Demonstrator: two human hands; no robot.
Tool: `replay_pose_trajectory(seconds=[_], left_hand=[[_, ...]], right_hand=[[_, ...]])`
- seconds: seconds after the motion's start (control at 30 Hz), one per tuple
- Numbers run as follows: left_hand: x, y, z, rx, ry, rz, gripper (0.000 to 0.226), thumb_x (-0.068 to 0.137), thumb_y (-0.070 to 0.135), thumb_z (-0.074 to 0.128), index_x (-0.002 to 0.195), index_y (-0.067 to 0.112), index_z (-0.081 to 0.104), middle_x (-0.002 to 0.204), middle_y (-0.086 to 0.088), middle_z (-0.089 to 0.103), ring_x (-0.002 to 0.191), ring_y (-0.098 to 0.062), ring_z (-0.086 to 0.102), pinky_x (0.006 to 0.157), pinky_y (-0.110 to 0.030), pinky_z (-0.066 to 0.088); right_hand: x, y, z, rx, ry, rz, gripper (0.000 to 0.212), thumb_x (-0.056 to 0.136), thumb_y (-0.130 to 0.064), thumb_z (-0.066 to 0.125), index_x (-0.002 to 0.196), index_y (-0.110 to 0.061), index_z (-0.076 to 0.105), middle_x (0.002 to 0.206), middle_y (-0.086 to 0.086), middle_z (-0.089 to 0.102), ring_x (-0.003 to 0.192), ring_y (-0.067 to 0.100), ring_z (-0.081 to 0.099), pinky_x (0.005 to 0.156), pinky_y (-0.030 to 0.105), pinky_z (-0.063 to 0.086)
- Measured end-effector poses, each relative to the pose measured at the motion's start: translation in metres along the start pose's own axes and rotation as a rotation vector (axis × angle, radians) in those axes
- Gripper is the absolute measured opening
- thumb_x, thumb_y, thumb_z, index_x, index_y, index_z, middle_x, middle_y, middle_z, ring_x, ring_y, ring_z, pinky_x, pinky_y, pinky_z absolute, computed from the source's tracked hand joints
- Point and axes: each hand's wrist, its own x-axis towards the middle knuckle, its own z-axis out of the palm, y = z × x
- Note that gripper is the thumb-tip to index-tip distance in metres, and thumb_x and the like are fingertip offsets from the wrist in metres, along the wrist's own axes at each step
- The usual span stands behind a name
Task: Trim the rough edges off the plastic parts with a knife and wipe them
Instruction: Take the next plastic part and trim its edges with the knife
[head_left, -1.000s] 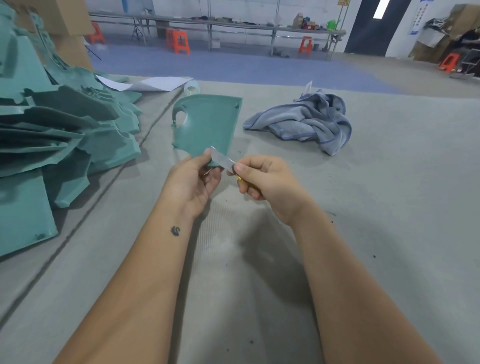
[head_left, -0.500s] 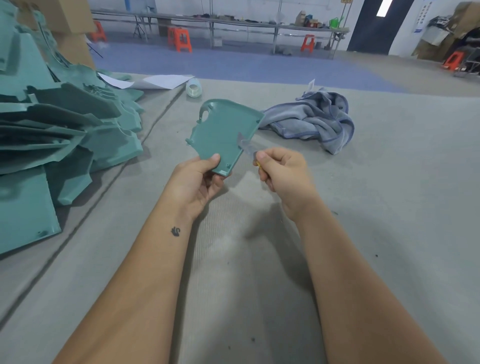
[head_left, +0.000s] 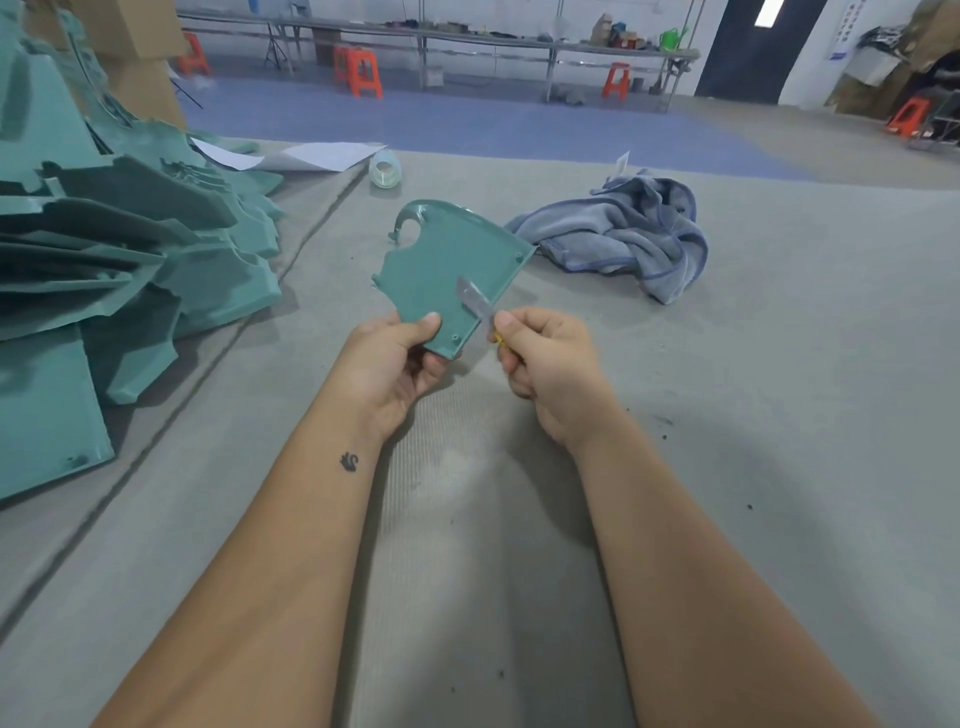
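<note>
A person's left hand (head_left: 397, 358) is gripping the near corner of a flat green plastic part (head_left: 441, 275), holding it above the table (head_left: 779, 415). The right hand (head_left: 545, 358) is pinching a knife (head_left: 475, 304) with its blade lying against the part's right edge. The part seems light, stiff and thin, best held by a corner away from the blade.

No text or label can be read.

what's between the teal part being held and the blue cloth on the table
Nothing: in the head view only bare grey table shows between the held plastic part and the cloth. The part's far right corner comes close to the cloth's near edge.
</note>
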Motion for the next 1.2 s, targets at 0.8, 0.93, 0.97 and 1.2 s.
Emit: replay_pose_trajectory(seconds=[0.8,0.93,0.97,1.2], left_hand=[[0.0,-0.002,-0.001,-0.019,0.024,0.021,0.018,0.097,-0.001,0.045,0.091,0.006,0.06,0.06,0.002,0.069,0.044,-0.004,0.056,0.038,-0.012,0.036],[-0.001,-0.001,-0.002,-0.029,0.028,0.031,0.019,0.098,-0.001,0.044,0.091,0.008,0.06,0.06,0.002,0.069,0.044,-0.005,0.056,0.039,-0.012,0.036],[-0.001,-0.001,-0.002,-0.035,0.032,0.034,0.019,0.098,0.0,0.045,0.091,0.008,0.061,0.059,0.002,0.068,0.045,-0.006,0.057,0.04,-0.012,0.037],[0.002,-0.003,-0.001,-0.014,0.02,0.043,0.021,0.096,-0.002,0.046,0.087,0.009,0.062,0.061,0.002,0.068,0.05,-0.005,0.056,0.043,-0.012,0.041]], right_hand=[[0.01,0.004,-0.009,0.089,0.07,0.019,0.031,0.101,-0.013,0.048,0.071,-0.009,0.056,0.044,-0.005,0.045,0.031,0.003,0.024,0.033,0.015,0.021],[0.011,0.002,-0.008,0.176,0.097,0.01,0.03,0.101,-0.014,0.048,0.073,-0.01,0.056,0.047,-0.003,0.047,0.034,0.005,0.025,0.033,0.016,0.02],[0.01,0.002,-0.008,0.135,0.025,0.0,0.03,0.101,-0.014,0.049,0.072,-0.012,0.056,0.047,-0.003,0.048,0.034,0.005,0.027,0.033,0.016,0.02],[0.003,0.002,-0.003,-0.187,-0.205,-0.07,0.031,0.099,-0.011,0.051,0.069,-0.014,0.057,0.046,-0.003,0.046,0.039,0.002,0.034,0.039,0.011,0.027]])
